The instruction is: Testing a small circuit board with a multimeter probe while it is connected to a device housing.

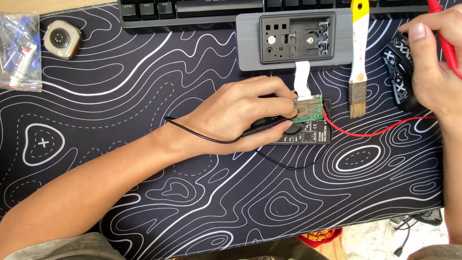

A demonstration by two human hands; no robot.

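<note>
The small green circuit board [308,108], thin, light and fragile, lies on a black multimeter [308,132] mid-table, tethered by a white ribbon cable [302,76]; best held by its edges. Left hand [240,118] pinches it beside the black probe [267,126]. Right hand [433,67], far right, grips the red probe [445,38].

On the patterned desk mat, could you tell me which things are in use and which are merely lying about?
In use:
left hand with black probe
green circuit board
black multimeter
right hand with red probe
grey opened device

Lying about:
watch body
brush
plastic bag
keyboard
</note>
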